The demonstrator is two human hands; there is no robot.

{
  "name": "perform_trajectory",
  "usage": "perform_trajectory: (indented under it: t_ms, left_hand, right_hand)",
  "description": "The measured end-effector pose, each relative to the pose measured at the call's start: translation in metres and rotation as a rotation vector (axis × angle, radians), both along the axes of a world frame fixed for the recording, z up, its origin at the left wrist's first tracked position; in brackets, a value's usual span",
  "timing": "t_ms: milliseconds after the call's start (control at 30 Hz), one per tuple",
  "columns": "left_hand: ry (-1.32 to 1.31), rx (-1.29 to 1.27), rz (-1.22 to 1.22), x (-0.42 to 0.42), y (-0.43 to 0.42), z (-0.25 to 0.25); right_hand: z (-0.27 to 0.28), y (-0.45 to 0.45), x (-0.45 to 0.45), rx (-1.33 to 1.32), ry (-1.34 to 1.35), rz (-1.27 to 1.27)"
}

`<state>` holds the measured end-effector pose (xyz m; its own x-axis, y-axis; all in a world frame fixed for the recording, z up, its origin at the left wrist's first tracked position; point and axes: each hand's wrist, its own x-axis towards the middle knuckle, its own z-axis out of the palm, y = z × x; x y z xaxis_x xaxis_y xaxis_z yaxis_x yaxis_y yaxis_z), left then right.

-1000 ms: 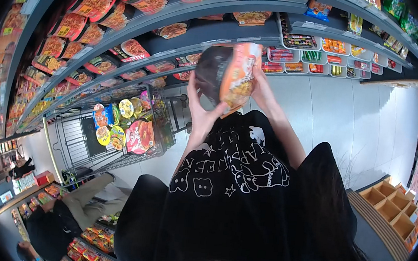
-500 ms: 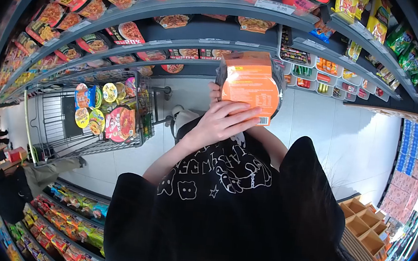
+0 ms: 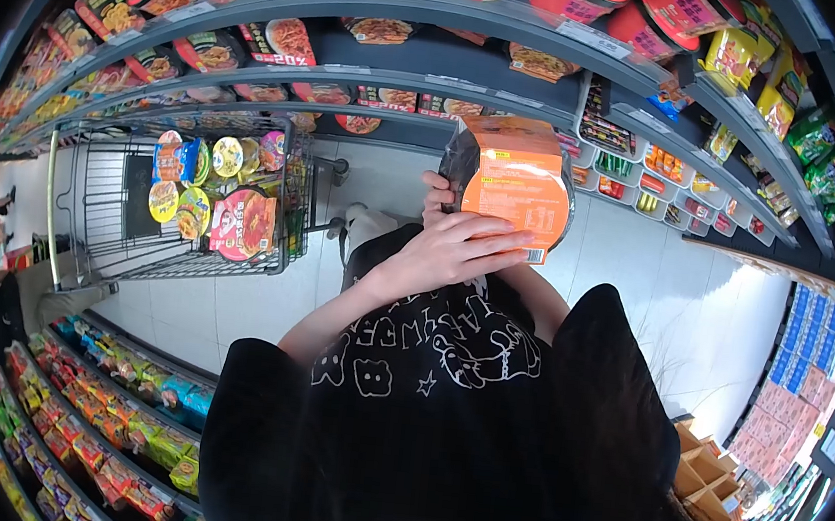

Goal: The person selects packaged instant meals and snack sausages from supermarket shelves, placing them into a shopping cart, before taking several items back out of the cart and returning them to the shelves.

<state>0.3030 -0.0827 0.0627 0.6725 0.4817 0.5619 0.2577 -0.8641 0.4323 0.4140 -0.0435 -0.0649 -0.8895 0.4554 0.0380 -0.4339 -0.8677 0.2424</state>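
Head view: since ~1 sec ago we've turned the orange-sleeved bowl [image 3: 514, 181] btwn our hands, so its info panel [image 3: 533, 209] faces us. L hand [image 3: 467, 245] grips its near edge; R hand [image 3: 437, 196], mostly hidden, clasps from behind.

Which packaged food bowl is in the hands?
The orange-sleeved dark bowl, its printed text facing the camera and the left hand lying across it. The others in view sit in the cart or on the shelves.

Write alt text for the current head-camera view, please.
The left hand and mostly hidden right hand hold an orange-sleeved package in front of shelves of packaged food. To the left stands a shopping cart carrying several colourful packs.
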Motion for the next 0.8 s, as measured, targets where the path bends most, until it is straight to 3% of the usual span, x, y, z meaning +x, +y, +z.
perform_trajectory:
  t_ms: [133,333,400,467,567,667,700,733,800]
  left_hand:
    - [-0.003,-0.038,0.057,-0.009,-0.001,-0.005]
    - [-0.050,-0.038,0.251,-0.044,-0.015,-0.002]
    - [-0.211,-0.316,0.281,-0.065,-0.022,-0.002]
    - [-0.263,-0.352,0.279,-0.093,-0.029,-0.010]
    - [-0.392,-0.967,0.383,-0.143,-0.044,-0.010]
    - [-0.476,-0.934,0.550,-0.192,-0.062,-0.079]
    - [-0.480,-1.082,0.616,-0.210,-0.071,-0.100]
    - [-0.768,-1.417,0.567,-0.237,-0.078,-0.067]
    - [-1.098,-1.556,0.504,-0.280,-0.099,-0.081]
  right_hand:
    - [-0.006,-0.002,0.004,-0.016,-0.166,-0.130]
    - [-0.015,-0.008,0.020,0.029,-0.746,-0.391]
    - [-0.018,-0.010,0.019,0.070,-0.958,-0.428]
    - [-0.022,-0.013,0.011,0.139,-1.152,-0.429]
    - [-0.015,-0.015,-0.029,0.334,-1.394,-0.362]
    - [0.024,-0.021,-0.097,0.656,-1.580,-0.272]
    - [0.036,-0.025,-0.125,0.791,-1.628,-0.241]
    - [0.047,-0.030,-0.151,0.929,-1.672,-0.210]
    - [0.068,-0.043,-0.195,0.977,-1.606,-0.170]
